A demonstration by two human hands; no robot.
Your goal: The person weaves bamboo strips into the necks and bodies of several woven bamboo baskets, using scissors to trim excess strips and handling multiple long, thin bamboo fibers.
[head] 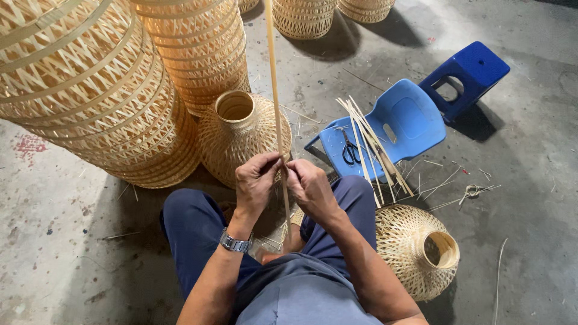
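My left hand (256, 180) and my right hand (309, 185) meet over my knees, both pinching a long thin bamboo strip (274, 90) that runs up out of the top of the view and down between my legs. A metal watch sits on my left wrist. Just beyond my hands stands a woven bamboo lampshade (241, 135) with its round neck opening facing up. A second woven shade (415, 247) lies on its side by my right knee.
Tall stacks of woven shades (102, 90) fill the upper left. A light blue plastic chair (403, 126) lies to the right with scissors (350, 151) and a bundle of bamboo strips (373, 150) on it. A dark blue stool (466, 78) lies tipped behind it. Offcuts litter the concrete floor.
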